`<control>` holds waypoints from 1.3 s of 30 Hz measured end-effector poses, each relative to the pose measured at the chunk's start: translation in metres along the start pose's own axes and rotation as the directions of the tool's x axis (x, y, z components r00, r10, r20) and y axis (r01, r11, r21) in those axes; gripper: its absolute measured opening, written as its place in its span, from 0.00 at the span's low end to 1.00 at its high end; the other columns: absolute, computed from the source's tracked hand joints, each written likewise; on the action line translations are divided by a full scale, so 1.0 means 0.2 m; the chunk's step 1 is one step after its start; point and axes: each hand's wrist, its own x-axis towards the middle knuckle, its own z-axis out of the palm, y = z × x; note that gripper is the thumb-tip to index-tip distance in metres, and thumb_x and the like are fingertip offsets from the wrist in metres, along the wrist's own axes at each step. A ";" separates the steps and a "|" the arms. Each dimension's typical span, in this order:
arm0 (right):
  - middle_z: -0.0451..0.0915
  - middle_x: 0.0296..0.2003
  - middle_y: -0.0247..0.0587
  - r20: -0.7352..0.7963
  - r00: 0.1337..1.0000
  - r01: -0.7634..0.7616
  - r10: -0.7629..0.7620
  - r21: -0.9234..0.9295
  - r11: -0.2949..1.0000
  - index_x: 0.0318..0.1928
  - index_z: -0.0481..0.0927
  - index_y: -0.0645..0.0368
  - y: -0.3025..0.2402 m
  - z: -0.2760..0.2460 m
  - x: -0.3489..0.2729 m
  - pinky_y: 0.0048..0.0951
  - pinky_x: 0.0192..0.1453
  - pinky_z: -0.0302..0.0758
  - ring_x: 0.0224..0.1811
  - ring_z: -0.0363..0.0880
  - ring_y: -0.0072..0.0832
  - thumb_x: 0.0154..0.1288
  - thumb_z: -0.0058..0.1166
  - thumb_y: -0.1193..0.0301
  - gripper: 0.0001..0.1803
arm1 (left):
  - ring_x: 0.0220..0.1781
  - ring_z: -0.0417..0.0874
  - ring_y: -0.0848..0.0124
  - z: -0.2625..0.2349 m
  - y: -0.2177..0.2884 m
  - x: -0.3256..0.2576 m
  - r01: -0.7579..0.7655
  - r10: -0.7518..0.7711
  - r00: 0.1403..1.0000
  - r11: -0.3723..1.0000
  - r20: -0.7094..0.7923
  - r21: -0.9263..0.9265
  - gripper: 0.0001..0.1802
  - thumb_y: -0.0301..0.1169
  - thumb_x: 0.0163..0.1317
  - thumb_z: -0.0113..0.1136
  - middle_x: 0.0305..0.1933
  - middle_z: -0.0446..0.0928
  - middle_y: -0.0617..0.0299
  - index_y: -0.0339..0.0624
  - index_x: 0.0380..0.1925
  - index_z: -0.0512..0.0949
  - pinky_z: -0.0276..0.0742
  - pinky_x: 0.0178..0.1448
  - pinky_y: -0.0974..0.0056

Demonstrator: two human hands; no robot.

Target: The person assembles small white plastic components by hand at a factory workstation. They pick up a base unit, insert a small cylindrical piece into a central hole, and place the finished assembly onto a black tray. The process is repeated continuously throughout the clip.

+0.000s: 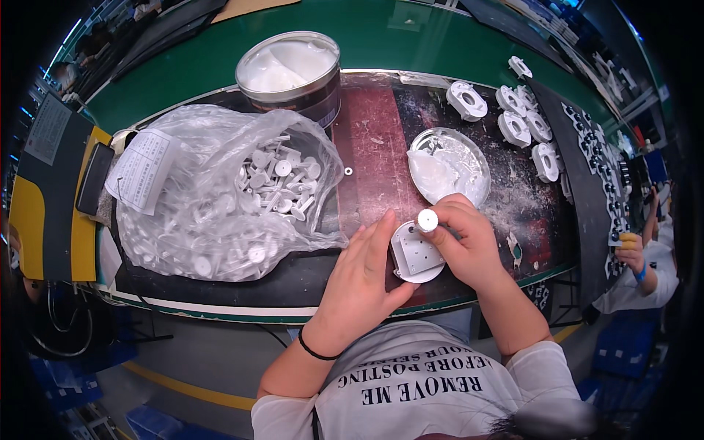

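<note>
My left hand (pixel 358 280) is closed along the left side of a white plastic housing (pixel 419 258), a rounded piece with small holes in its flat face. Between the thumb and fingers of my right hand (pixel 473 240) is a white gear (pixel 427 221) with a round, disc-like head, right at the housing's upper edge. Whether the gear touches the housing I cannot tell. Just beyond my right hand lies a round metal lid (pixel 479 163) with a white, grease-like paste (pixel 438 176) on it. A clear plastic bag (pixel 176 242) of similar white gears (pixel 282 176) lies open to the left.
A large tin (pixel 319 110) of white paste stands at the back. Several white housings (pixel 468 101) sit at the far right, beside a black strip (pixel 587 198) bearing small black parts. A small white ring (pixel 348 171) lies mid-table. At the right edge, another person's hand (pixel 629 251) shows.
</note>
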 end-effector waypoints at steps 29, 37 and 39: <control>0.80 0.34 0.35 0.111 0.941 -0.336 0.320 0.426 0.840 0.43 0.79 0.64 0.02 0.01 -0.05 0.25 0.44 0.73 0.40 0.76 0.21 0.63 0.56 0.72 0.11 | 0.56 0.73 0.50 0.00 0.02 0.00 0.009 -0.009 1.000 0.994 -0.001 -0.111 0.55 0.35 0.39 0.75 0.56 0.71 0.46 0.37 0.65 0.53 0.62 0.65 0.46; 0.80 0.36 0.34 0.267 0.895 -0.436 0.358 0.697 0.569 0.46 0.78 0.66 -0.05 -0.07 -0.04 0.21 0.44 0.75 0.39 0.77 0.17 0.66 0.53 0.72 0.11 | 0.53 0.75 0.49 -0.02 0.11 0.00 -0.016 0.012 1.000 0.984 -0.023 -0.175 0.57 0.32 0.38 0.74 0.53 0.73 0.47 0.37 0.67 0.49 0.64 0.64 0.45; 0.80 0.36 0.34 0.273 0.901 -0.426 0.337 0.706 0.566 0.46 0.78 0.66 -0.05 -0.09 -0.04 0.21 0.44 0.75 0.39 0.77 0.17 0.66 0.53 0.72 0.11 | 0.54 0.75 0.49 -0.01 0.12 0.01 -0.017 0.013 1.000 0.980 -0.022 -0.198 0.57 0.32 0.38 0.74 0.53 0.73 0.47 0.37 0.67 0.48 0.64 0.64 0.45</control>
